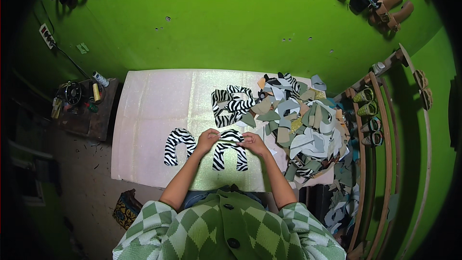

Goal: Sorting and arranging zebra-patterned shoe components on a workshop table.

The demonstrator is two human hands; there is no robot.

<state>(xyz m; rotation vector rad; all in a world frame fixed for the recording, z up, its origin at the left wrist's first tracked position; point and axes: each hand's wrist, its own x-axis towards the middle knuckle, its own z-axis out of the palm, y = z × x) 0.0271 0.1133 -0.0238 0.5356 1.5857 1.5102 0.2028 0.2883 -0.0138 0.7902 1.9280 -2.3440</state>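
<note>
A curved zebra-striped piece point(231, 136) is stretched between my two hands above the table. My left hand point(208, 139) pinches its left end, and my right hand point(253, 143) grips the right end. Just below it lies an arch-shaped zebra-striped piece point(230, 156), its top partly covered by the held one. Left of my left forearm rests a U-shaped zebra-striped piece point(174, 148). Farther back, several zebra-striped pieces point(226, 106) overlap in a loose stack.
A pale glittery sheet point(154, 115) covers the table. Mixed scraps point(308, 125) are heaped on its right, some spilling over the edge. At the far left stands a small table with a sewing machine part point(73, 93) and thread spools point(100, 79). Wooden shoe racks point(380, 149) line the right wall.
</note>
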